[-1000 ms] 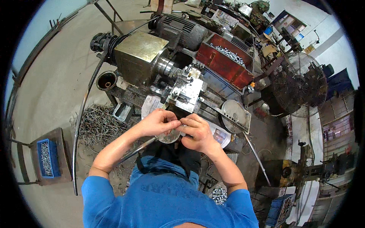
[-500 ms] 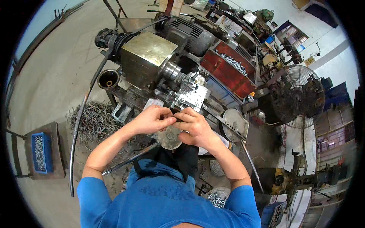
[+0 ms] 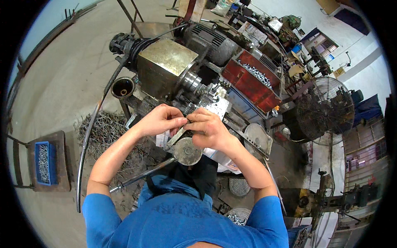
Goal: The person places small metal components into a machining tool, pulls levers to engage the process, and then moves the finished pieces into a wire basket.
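My left hand (image 3: 163,120) and my right hand (image 3: 209,129) meet in front of a lathe, fingertips touching. Both have bent, pinching fingers. Whatever lies between them is small and mostly covered by the fingers, so I cannot make out its kind. Just beyond the hands is the lathe's metal tool carriage (image 3: 217,106), with the shiny spindle nose (image 3: 191,82) to its upper left. Beneath my right hand sits a round metal handwheel (image 3: 188,152). A flat metal lever (image 3: 175,139) slants from the hands down beside that wheel.
A red bin (image 3: 233,78) of small metal parts stands behind the carriage. Curled metal shavings (image 3: 101,134) lie on the floor at left, near a blue tray (image 3: 53,163) on a stool. A long rod (image 3: 89,136) rises at left; a large fan (image 3: 324,107) stands at right.
The whole view has shifted slightly, with the machine lower and further right. My hands stay together, but the fingers have drawn closer, and the dark piece between them shows less.
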`<move>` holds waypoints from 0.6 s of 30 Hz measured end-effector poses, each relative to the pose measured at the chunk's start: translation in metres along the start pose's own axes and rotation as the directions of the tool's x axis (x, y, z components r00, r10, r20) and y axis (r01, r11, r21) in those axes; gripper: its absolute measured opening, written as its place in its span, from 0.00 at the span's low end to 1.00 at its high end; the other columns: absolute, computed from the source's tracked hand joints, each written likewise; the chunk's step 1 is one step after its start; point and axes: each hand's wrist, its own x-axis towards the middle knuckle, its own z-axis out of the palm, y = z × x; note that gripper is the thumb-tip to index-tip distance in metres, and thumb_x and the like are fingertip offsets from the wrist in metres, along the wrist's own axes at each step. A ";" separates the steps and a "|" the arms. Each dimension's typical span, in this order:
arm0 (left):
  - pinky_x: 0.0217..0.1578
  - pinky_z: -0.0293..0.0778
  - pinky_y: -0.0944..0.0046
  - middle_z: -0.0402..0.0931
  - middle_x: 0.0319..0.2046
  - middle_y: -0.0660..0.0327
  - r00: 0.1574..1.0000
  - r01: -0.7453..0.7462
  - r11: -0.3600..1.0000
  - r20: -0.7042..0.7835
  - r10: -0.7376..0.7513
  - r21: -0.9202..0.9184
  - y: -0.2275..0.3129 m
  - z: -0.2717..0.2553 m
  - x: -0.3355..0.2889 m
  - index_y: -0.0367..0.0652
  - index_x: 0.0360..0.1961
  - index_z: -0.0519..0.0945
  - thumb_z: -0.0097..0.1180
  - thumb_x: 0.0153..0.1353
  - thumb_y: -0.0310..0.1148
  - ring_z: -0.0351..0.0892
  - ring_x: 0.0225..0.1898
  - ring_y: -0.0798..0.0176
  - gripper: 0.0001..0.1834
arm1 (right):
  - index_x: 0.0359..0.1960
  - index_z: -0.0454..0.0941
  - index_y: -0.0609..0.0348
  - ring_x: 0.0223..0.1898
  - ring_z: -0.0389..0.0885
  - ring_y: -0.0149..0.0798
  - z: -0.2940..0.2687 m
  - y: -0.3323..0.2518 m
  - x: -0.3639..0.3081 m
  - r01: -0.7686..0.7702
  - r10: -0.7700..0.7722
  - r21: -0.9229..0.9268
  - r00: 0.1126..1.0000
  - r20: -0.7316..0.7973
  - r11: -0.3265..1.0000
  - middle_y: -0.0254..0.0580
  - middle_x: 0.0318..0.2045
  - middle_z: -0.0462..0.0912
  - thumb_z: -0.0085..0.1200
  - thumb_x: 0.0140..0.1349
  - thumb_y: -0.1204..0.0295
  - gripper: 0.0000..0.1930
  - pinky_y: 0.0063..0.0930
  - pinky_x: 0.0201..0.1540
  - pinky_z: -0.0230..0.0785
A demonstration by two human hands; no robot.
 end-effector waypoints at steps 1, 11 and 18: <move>0.20 0.68 0.72 0.72 0.15 0.65 1.000 0.008 1.000 -0.027 -0.008 -0.015 -0.002 0.000 0.000 0.35 0.24 0.76 0.52 0.62 0.41 0.72 0.18 0.73 0.18 | 0.29 0.80 0.62 0.36 0.74 0.48 0.001 0.004 0.001 0.003 -0.003 0.001 1.000 -0.007 1.000 0.47 0.34 0.78 0.54 0.31 0.76 0.17 0.36 0.39 0.70; 0.23 0.68 0.70 0.71 0.19 0.65 0.853 0.241 0.915 -0.520 -0.041 0.323 -0.005 -0.086 -0.076 0.33 0.36 0.74 0.50 0.62 0.36 0.72 0.20 0.72 0.13 | 0.23 0.84 0.50 0.42 0.73 0.44 -0.010 0.123 0.014 -0.253 0.356 -0.606 0.933 0.055 0.754 0.43 0.27 0.80 0.56 0.31 0.65 0.13 0.37 0.51 0.62; 0.32 0.71 0.51 0.76 0.24 0.45 0.643 0.749 0.278 -0.762 -0.082 0.602 -0.032 -0.123 -0.208 0.38 0.38 0.77 0.54 0.56 0.42 0.76 0.31 0.42 0.17 | 0.23 0.85 0.46 0.45 0.74 0.40 0.005 0.157 0.029 -0.285 0.525 -0.740 0.845 0.107 0.609 0.39 0.28 0.82 0.55 0.33 0.65 0.12 0.45 0.64 0.48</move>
